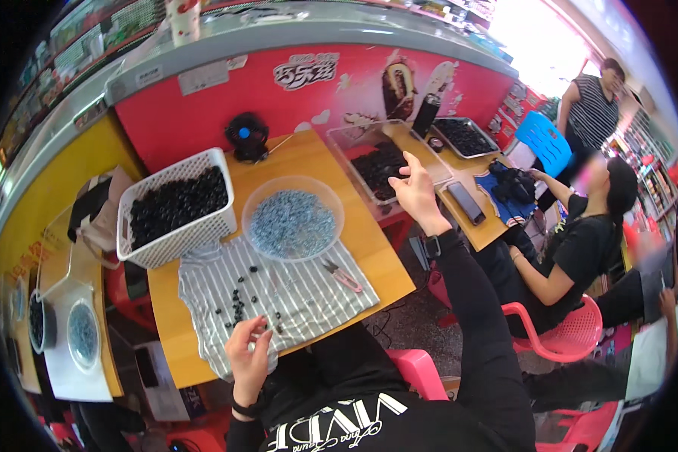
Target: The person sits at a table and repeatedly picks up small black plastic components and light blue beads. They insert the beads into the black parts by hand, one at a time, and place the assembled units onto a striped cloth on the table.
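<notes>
My left hand [248,351] is at the near edge of a grey-and-white striped cloth [331,303], beside several small black pieces [238,307]. Its fingers are curled in toward the thumb; whatever they may hold is too small to make out. With the arm stretched out, my right hand [419,197] is raised by the near right side of a clear plastic bin [339,148] that contains black pieces [379,167]. Its fingers are apart and nothing shows in them. Pink-handled thread snips [343,277] lie on the cloth, below a clear round bowl [342,218] of small blue-grey pieces [292,223].
A white plastic basket [175,247] full of black pieces stands at left on the wooden table [380,267]. Behind it is a small black fan [247,137]. On the right table are a phone [465,203] and a metal tray [491,151]; a person in black [572,248] sits there.
</notes>
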Demonstrator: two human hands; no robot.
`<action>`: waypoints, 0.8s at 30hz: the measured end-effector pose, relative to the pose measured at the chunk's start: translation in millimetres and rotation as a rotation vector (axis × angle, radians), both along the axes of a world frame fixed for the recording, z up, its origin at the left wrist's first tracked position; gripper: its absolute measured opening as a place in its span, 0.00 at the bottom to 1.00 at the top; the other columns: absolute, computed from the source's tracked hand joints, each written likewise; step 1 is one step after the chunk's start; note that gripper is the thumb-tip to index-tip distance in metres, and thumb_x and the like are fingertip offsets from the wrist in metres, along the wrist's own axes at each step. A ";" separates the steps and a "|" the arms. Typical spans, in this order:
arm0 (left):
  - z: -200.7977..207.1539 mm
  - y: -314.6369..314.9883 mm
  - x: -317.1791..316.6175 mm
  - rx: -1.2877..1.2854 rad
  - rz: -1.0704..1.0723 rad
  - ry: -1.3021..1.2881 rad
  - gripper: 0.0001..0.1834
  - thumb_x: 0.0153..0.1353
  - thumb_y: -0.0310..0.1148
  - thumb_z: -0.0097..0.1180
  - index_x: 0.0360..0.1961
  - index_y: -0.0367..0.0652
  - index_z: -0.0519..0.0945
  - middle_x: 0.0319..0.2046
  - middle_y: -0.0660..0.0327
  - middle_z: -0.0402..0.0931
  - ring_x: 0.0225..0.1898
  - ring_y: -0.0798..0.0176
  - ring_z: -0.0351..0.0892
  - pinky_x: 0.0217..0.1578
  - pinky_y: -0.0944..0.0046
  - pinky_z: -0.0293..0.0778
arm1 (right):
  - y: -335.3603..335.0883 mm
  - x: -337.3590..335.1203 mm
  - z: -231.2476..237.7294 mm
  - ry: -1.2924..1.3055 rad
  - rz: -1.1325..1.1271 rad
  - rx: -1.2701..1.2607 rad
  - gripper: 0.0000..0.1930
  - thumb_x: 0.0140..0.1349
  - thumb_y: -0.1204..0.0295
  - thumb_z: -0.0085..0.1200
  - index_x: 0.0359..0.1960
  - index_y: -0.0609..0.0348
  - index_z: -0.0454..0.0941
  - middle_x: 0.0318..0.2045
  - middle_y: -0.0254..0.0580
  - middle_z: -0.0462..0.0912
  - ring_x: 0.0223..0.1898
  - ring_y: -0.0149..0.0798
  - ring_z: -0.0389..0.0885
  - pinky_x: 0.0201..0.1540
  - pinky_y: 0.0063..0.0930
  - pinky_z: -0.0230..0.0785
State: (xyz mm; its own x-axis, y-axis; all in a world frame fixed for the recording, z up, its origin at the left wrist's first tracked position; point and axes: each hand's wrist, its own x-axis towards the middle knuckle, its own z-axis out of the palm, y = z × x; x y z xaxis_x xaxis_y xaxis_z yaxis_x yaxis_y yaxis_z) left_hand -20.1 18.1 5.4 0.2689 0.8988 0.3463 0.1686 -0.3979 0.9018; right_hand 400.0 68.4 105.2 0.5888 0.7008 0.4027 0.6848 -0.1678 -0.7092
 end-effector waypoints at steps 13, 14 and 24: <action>-17.7 -0.8 -15.9 -0.030 0.062 -0.023 0.11 0.56 0.19 0.60 0.42 0.35 0.81 0.36 0.58 0.81 0.33 0.66 0.80 0.32 0.68 0.73 | -150.2 219.5 1.9 0.270 -0.724 -0.068 0.28 0.53 0.77 0.53 0.60 0.62 0.71 0.38 0.56 0.84 0.33 0.44 0.85 0.35 0.41 0.75; -17.3 -1.9 -16.4 -0.031 0.058 -0.012 0.11 0.56 0.19 0.60 0.42 0.35 0.81 0.36 0.57 0.81 0.33 0.66 0.80 0.32 0.68 0.72 | -168.3 233.7 0.3 0.276 -0.769 -0.067 0.27 0.54 0.77 0.53 0.59 0.62 0.72 0.36 0.54 0.84 0.32 0.43 0.84 0.33 0.39 0.74; -14.0 -5.8 -10.8 -0.049 0.053 0.007 0.11 0.57 0.19 0.59 0.43 0.35 0.81 0.36 0.57 0.81 0.34 0.64 0.80 0.33 0.67 0.73 | -181.0 250.4 19.0 0.040 -0.697 0.066 0.16 0.57 0.71 0.58 0.47 0.60 0.81 0.23 0.38 0.81 0.18 0.32 0.76 0.17 0.27 0.63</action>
State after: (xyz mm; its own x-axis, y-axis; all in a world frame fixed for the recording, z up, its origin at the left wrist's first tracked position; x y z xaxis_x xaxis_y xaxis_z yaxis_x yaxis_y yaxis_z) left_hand -31.0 12.3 -8.7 0.2228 0.9278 0.2994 0.1949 -0.3433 0.9188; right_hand 650.4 -112.5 124.1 0.9073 0.1296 0.3999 0.4064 -0.5138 -0.7555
